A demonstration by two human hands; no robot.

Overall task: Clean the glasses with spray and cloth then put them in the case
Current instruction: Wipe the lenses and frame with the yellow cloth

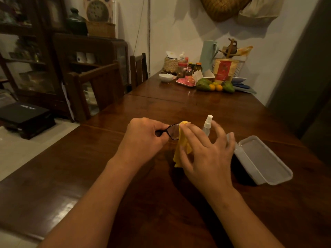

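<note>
Left hand (143,136) gripping glasses (172,132) by one end, right hand (206,154) pinching cloth (177,159) against the lens, other fingers spread, spray (207,123) upright at its 12 o'clock, open case (265,158) at 3 o'clock on the desk (143,185)

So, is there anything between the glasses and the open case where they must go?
Nothing on the table blocks that path. Only the right hand, holding the yellow cloth, lies between the glasses and the case. The spray bottle stands close, slightly behind that line.
</note>
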